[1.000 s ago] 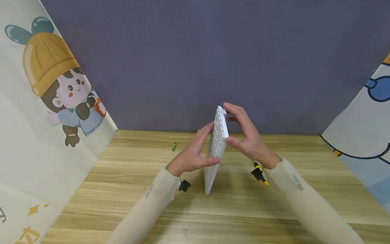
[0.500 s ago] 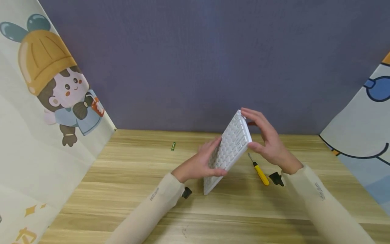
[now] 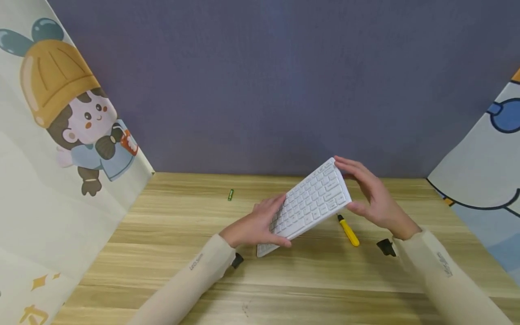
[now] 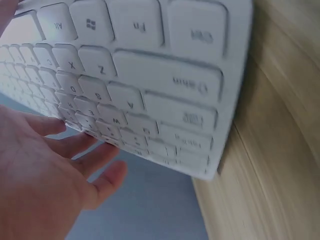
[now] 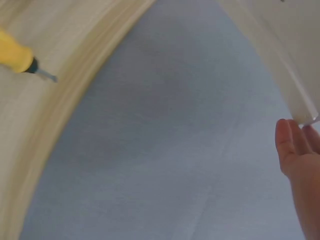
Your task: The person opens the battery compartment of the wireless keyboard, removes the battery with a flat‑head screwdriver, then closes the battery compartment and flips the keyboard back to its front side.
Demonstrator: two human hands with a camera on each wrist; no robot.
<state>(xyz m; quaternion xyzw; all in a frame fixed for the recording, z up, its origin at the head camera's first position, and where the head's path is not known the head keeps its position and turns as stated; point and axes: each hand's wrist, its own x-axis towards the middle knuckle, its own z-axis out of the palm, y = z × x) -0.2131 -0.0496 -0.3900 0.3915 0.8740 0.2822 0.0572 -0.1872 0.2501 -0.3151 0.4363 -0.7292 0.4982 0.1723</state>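
A white computer keyboard is held tilted above the table, keys toward me, its right end raised and its left end low. My left hand grips it across the left part, thumb at the near edge and fingers at the far edge. In the left wrist view those fingers touch the far edge beside the keys. My right hand holds the raised end, thumb at the near corner and fingertips at the far corner. The keyboard's smooth underside shows in the right wrist view.
A yellow-handled screwdriver lies on the wooden table, right of the keyboard. Farther back on the left lies a small green battery. A grey-blue panel rises behind the table, with printed walls on both sides.
The keyboard has swung from nearly upright and edge-on to a lower tilt with its keys in view. My right hand has moved right and down with its end, uncovering the screwdriver.
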